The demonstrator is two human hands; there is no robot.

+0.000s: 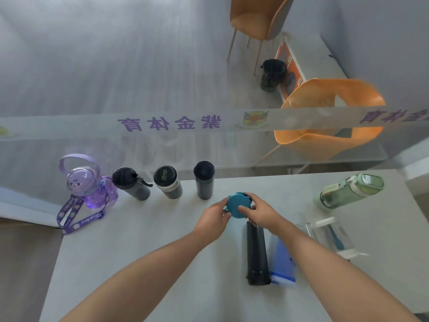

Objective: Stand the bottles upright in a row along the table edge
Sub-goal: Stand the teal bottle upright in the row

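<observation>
Your left hand (214,217) and right hand (260,213) both wrap the teal bottle (238,205), fingers curled around its cap, over the counter (139,252) just right of three dark upright bottles (168,182).

The purple strap (80,220) reads "Nice day"; the glass banner (169,123) shows mirrored "紫金体育" (repeated, cut off, at right).

Both hands, left hand (214,217), right hand (260,212), gripping teal bottle (238,205), four bottles upright along table edge (290,176)

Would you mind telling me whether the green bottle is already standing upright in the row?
No, the green bottle lies on its side at the right of the table, apart from the upright row.
</observation>
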